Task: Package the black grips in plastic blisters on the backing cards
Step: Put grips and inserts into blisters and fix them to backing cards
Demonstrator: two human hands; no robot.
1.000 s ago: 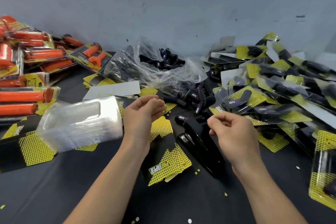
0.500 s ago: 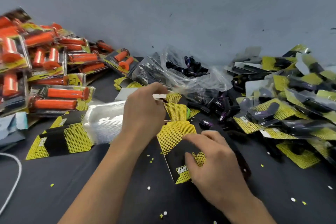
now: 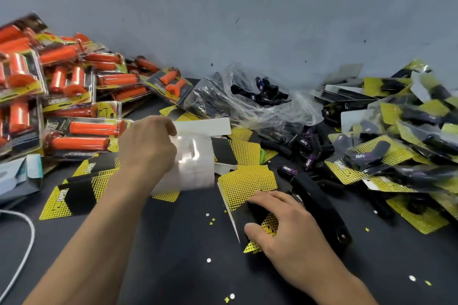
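Left hand (image 3: 148, 148) is closed round the clear plastic blister stack (image 3: 195, 171), ten o'clock of the resting right hand (image 3: 285, 225); light, slippery, crushable shells are best taken by the rims.

Clear blisters (image 3: 194, 171) stacked up, yellow-and-black backing cards (image 3: 247, 183) lying flat beside them, loose black grips (image 3: 306, 145) heaped just behind.
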